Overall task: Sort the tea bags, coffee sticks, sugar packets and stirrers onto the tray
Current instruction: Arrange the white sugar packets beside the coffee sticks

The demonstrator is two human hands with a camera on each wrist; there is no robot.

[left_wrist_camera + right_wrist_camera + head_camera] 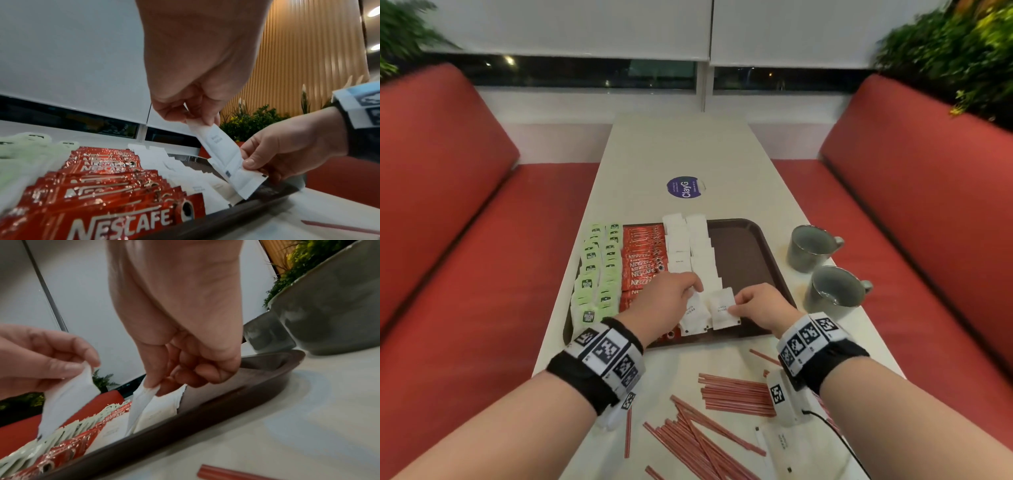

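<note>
— Sugar packets (723,308): how do they lie?
— Long axis away from the person, at the near end of the brown tray (746,260). Left hand (666,305) pinches one, right hand (763,308) another.
— Surroundings?
— White table (688,150), red booth seats (928,192).

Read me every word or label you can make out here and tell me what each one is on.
"NESCAFE": red coffee sticks on the tray.
"ClayG": round purple sticker on the table; its small print is unreadable.
"WHITE SUGAR": faint, likely, on the sugar packet the right hand pinches.
Green tea bags: dark label, too blurred.
</note>
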